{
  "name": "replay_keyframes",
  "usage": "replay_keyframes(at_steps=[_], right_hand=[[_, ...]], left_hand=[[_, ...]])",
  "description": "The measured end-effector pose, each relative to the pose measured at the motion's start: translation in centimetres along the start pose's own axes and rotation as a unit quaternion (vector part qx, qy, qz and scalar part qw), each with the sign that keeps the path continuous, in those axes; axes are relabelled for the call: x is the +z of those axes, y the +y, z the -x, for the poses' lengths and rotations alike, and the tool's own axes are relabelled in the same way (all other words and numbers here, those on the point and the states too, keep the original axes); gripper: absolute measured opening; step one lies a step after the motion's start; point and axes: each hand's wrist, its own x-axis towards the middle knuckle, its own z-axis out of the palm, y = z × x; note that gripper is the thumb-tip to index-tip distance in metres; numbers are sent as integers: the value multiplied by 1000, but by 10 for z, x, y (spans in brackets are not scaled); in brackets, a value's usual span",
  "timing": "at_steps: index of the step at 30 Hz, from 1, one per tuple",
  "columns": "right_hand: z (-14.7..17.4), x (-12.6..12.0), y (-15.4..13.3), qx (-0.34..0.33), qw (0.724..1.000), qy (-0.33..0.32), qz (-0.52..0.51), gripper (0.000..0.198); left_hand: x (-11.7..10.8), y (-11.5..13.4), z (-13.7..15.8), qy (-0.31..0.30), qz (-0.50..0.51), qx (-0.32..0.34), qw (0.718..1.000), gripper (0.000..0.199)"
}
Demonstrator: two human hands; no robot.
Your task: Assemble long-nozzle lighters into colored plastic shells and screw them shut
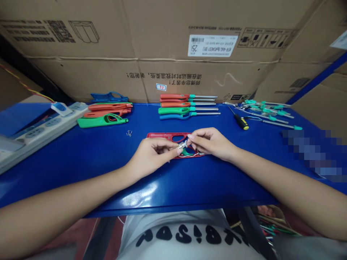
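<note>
The left hand pinches a small metallic part; the right hand, its hold unclear, partly hides red lighter casings.

Mid-frame on the table, casing halves lie between left hand and right hand. Screws sit left of them; farther up-left, stacked shells, then a power strip along the left edge. Lighters line the upper centre; rightward, a screwdriver, then rod parts. Cardboard stands behind.
</note>
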Motion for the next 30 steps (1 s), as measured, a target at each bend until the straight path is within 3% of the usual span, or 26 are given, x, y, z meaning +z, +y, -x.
replay_keyframes(at_steps=[4, 17, 30], right_hand=[[-1, -3, 0, 23, 999, -11, -25, 47], [2, 0, 2, -17, 1000, 9, 12, 29], [5, 5, 7, -71, 994, 32, 80, 33]], left_hand=[[-1, 1, 0, -3, -13, -1, 1000, 24], [-1, -3, -1, -22, -39, 55, 997, 20], [-2, 2, 2, -14, -97, 78, 992, 19]])
